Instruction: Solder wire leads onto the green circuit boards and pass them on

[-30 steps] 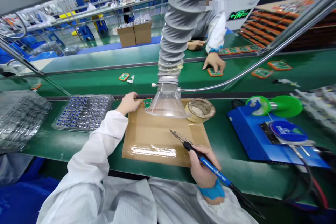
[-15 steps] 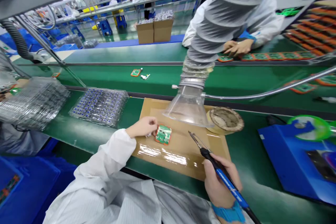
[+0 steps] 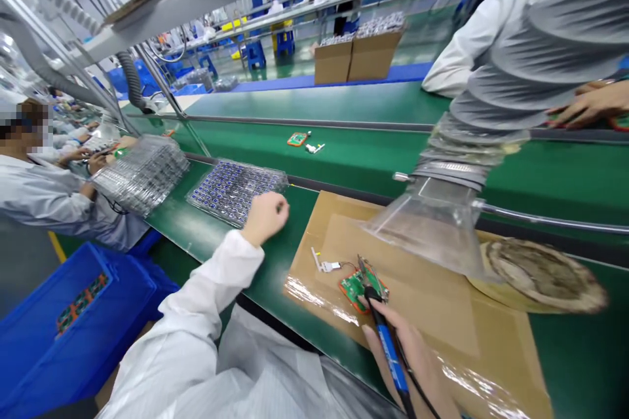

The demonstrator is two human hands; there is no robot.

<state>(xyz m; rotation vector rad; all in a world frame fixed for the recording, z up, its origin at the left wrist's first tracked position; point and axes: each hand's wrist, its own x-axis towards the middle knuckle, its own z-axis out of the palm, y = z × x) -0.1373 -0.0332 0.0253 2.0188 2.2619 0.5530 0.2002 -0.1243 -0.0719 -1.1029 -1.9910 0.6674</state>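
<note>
My right hand (image 3: 413, 353) grips a blue and black soldering iron (image 3: 390, 347), its tip over a green circuit board (image 3: 354, 288) with an orange edge. The board lies on a cardboard sheet (image 3: 304, 262). A small white connector part (image 3: 330, 266) sits beside the board's left side, with a thin wire between them. My left hand (image 3: 266, 215), fingers curled, is over the right edge of a clear plastic tray (image 3: 221, 193) of small blue and white parts. What its fingers hold, if anything, is hidden.
A clear fume hood (image 3: 427, 222) hangs above the cardboard, beside a round roll (image 3: 540, 275). Stacked clear trays (image 3: 142, 173) stand at left, near a seated person (image 3: 29, 183). A blue bin (image 3: 83, 334) is lower left. Another board (image 3: 297, 139) lies on the green belt.
My left hand has left the board and moved left to the tray. The iron's tip has come over the board. The white connector part now shows on the cardboard. The view has turned left.
</note>
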